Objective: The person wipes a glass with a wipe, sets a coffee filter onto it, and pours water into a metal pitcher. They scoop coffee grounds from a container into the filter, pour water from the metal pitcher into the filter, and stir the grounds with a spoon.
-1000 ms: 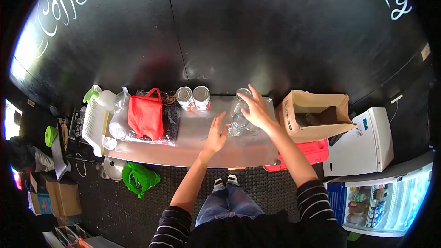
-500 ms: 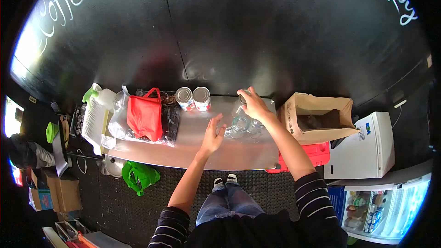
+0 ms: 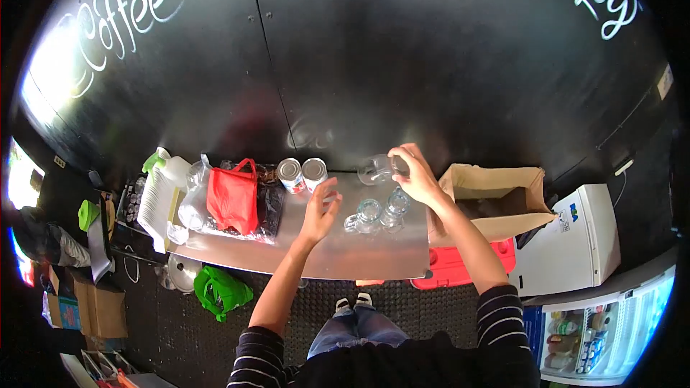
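My right hand (image 3: 417, 176) is closed around the end of a clear glass jar (image 3: 374, 169), near the back edge of the metal table (image 3: 316, 248). The jar is tilted onto its side, its other end pointing left; my fingers partly hide the gripped end. My left hand (image 3: 321, 214) hovers over the table with its fingers apart and nothing in them. Just behind it stand two cans, a left can (image 3: 290, 174) and a right can (image 3: 314, 172). Below the jar, clear glass mugs (image 3: 369, 213) stand close together, between my two hands.
A red bag (image 3: 233, 200) lies on plastic packaging at the table's left, beside stacked white containers (image 3: 157, 205). An open cardboard box (image 3: 496, 226) stands right of the table, with a red case (image 3: 460, 267) below it. The black wall (image 3: 402, 65) rises behind.
The jar in my right hand has gone from roughly upright to tilted on its side. My left hand has moved left and away from the mugs, nearer the cans. The camera view has shifted slightly.
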Action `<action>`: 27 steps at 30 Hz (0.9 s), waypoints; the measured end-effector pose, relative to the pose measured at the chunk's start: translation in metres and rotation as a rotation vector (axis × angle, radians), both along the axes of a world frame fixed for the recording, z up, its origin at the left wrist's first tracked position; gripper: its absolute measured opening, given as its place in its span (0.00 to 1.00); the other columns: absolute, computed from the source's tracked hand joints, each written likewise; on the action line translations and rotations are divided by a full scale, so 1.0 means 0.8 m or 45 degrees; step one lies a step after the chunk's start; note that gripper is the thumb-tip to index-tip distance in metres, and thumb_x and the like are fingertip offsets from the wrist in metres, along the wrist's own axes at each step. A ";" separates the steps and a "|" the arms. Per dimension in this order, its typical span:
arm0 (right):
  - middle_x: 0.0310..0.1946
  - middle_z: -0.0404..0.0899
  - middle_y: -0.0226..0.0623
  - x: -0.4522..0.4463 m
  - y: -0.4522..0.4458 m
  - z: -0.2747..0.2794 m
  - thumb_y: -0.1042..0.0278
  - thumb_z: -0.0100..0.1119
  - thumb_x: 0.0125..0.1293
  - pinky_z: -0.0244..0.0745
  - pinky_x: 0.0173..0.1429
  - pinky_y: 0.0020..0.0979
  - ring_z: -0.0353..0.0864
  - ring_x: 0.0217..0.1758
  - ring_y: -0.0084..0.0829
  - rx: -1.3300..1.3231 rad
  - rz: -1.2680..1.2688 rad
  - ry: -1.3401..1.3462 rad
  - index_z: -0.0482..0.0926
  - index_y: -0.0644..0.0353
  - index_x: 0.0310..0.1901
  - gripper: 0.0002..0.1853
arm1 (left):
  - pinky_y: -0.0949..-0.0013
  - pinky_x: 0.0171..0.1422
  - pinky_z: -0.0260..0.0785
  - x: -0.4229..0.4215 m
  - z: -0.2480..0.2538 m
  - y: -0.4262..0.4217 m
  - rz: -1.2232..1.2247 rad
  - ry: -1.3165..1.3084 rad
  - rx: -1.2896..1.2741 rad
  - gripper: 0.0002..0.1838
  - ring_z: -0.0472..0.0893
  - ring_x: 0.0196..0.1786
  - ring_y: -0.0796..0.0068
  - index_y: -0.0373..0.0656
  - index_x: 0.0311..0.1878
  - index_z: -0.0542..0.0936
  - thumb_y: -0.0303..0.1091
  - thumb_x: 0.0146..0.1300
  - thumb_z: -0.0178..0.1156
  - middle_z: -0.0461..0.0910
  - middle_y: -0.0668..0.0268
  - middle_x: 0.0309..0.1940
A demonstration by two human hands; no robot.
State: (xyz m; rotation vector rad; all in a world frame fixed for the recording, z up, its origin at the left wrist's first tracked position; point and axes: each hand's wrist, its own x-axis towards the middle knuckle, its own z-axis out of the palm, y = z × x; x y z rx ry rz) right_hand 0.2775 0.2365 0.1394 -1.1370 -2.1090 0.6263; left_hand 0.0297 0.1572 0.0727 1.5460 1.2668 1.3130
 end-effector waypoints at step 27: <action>0.60 0.66 0.37 -0.007 -0.151 -0.042 0.87 0.54 0.58 0.76 0.59 0.44 0.71 0.62 0.39 -0.864 0.197 2.055 0.59 0.50 0.65 0.34 | 0.64 0.62 0.68 0.179 0.101 -0.027 0.005 -0.911 -0.003 0.42 0.72 0.57 0.66 0.33 0.65 0.57 0.23 0.49 0.72 0.69 0.56 0.55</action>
